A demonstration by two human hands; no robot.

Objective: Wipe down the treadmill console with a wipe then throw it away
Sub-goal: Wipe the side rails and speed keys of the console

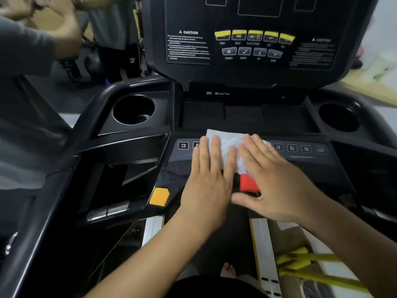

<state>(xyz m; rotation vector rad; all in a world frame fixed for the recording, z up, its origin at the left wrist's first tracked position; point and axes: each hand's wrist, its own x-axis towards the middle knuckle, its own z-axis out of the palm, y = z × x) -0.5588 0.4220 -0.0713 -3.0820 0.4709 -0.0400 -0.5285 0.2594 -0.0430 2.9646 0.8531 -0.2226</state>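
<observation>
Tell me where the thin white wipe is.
In the head view the wipe lies flat mid-console on the numbered button strip, pressed under the left hand and right hand, just beyond the red plastic clip.

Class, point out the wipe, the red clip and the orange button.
wipe (231, 138): head view, its uncovered upper middle.
red clip (248, 182): head view, middle of its red face.
orange button (159, 196): head view, centre of its top face.

Single head-worn wide-angle view, facing forward and down; treadmill console (247, 93) near, filling centre and upper frame; straight edges bowed toward the margins.
</observation>
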